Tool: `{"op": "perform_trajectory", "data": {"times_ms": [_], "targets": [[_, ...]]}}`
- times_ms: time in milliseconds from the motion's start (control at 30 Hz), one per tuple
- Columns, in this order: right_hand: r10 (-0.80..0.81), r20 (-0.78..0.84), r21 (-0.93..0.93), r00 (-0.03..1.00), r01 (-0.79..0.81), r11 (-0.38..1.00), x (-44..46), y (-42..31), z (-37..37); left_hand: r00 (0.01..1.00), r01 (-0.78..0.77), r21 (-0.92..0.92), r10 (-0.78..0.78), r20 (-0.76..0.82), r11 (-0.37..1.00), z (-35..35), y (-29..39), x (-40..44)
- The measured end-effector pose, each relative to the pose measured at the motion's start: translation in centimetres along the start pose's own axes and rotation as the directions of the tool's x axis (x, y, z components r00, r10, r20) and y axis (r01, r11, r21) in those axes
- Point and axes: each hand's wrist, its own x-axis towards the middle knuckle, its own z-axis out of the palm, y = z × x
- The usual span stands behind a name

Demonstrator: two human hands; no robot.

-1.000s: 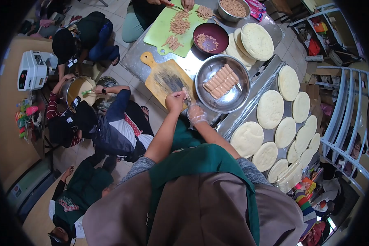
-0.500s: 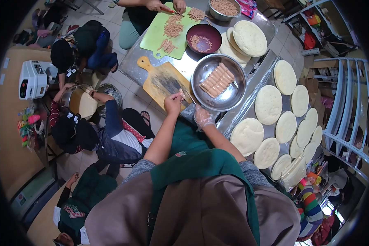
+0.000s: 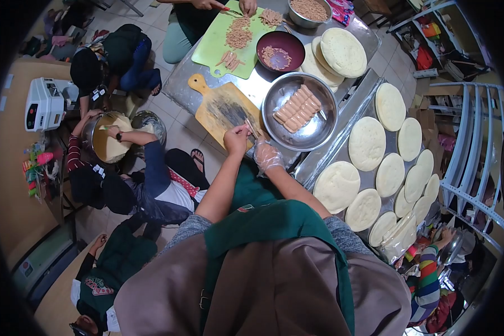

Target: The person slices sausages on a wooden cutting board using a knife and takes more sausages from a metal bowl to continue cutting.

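Note:
My left hand (image 3: 237, 139) is bare and closed in a pinch over the near end of the wooden cutting board (image 3: 210, 103); what lies between its fingertips is too small to make out. My right hand (image 3: 269, 155) wears a clear plastic glove and is closed round a knife, whose narrow blade (image 3: 252, 127) points up and left over the board, close to my left fingertips. Beside the board stands a steel bowl (image 3: 331, 124) holding several sausages (image 3: 298, 109) in a row, with a thin light object at their right side.
Across the table a person's hands (image 3: 247, 7) work over a green cutting board (image 3: 210, 53) with chopped sausage. A dark red bowl (image 3: 288, 40), a steel bowl of pieces (image 3: 308, 12) and stacked round flatbreads (image 3: 343, 52) stand beyond. More flatbreads (image 3: 367, 143) cover the right side. People mix batter (image 3: 111, 147) at left.
My right hand and the knife have shifted left, closer to my left hand, which has barely moved. At left, a person's arm has reached further over the batter bowl.

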Motion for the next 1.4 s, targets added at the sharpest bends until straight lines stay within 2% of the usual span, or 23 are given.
{"op": "perform_trajectory", "data": {"times_ms": [300, 433, 700, 800, 900, 1200, 1400], "targets": [[-0.003, -0.001, 0.003, 1.0, 0.003, 1.0, 0.7, -0.3, 0.3, 1.0, 0.011, -0.082, -0.009, 0.019, 0.997, 0.0, -0.1, 0.2], [0.038, 0.036, 0.048, 0.999, -0.039, 0.998, 0.7, -0.9, -0.3, 1.0, 0.005, -0.064, -0.004, 0.016, 0.998, 0.0, 0.3, 0.0], [0.097, 0.01, 0.082, 0.995, -0.097, 0.992, 2.4, -0.9, 1.3, 1.0, -0.01, -0.025, 0.01, 0.01, 1.0, 0.0, -0.3, 0.7], [0.086, 0.032, 0.081, 0.996, -0.089, 0.993, 1.8, -0.5, 1.9, 0.999, -0.011, 0.043, 0.012, -0.038, 0.999, 0.2, -1.0, 1.0], [0.119, 0.069, 0.09, 0.99, -0.125, 0.988, -0.6, 0.6, 2.3, 0.999, -0.02, 0.024, 0.022, -0.049, 1.0, 0.3, -1.4, 1.2], [0.094, 0.203, 0.04, 0.975, -0.104, 0.994, -5.0, 3.3, -0.9, 0.996, -0.038, 0.155, 0.05, -0.075, 0.987, 0.4, -0.2, 0.4], [0.119, 0.139, 0.126, 0.983, -0.137, 0.982, -5.1, 3.3, -1.2, 0.995, -0.099, 0.358, 0.103, 0.006, 0.928, 0.1, 1.8, -1.2]]}}
